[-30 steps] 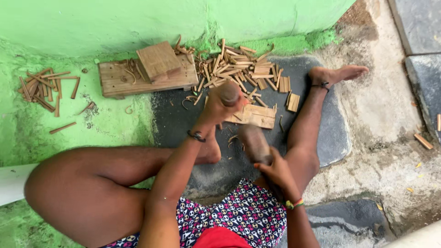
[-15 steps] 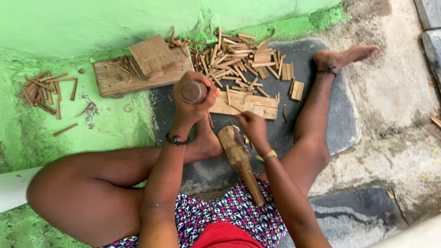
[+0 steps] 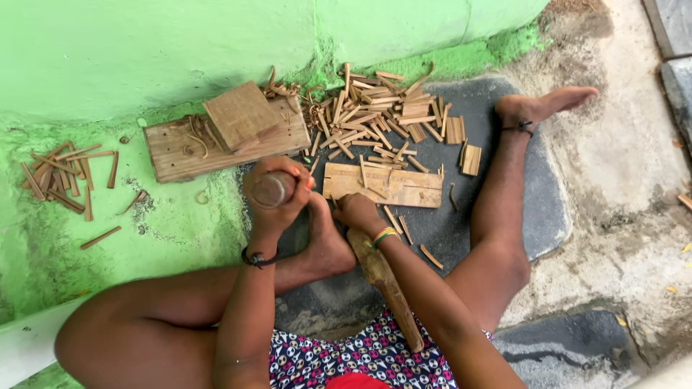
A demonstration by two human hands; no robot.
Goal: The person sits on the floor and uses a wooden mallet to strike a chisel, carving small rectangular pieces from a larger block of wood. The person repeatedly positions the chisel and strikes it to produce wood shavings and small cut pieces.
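Wooden stick (image 3: 272, 190) upright in left hand (image 3: 277, 198), right hand (image 3: 358, 213) beside

Rough matt wood strips (image 3: 375, 119) on dark stone slab (image 3: 537, 216).

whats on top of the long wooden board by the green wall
On the long wooden board lies a smaller square wooden slab, tilted, with thin curled wood shavings beside it. Whatever sits beneath the slab is covered.

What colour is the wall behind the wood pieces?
Light green wall, seen best in the head view.
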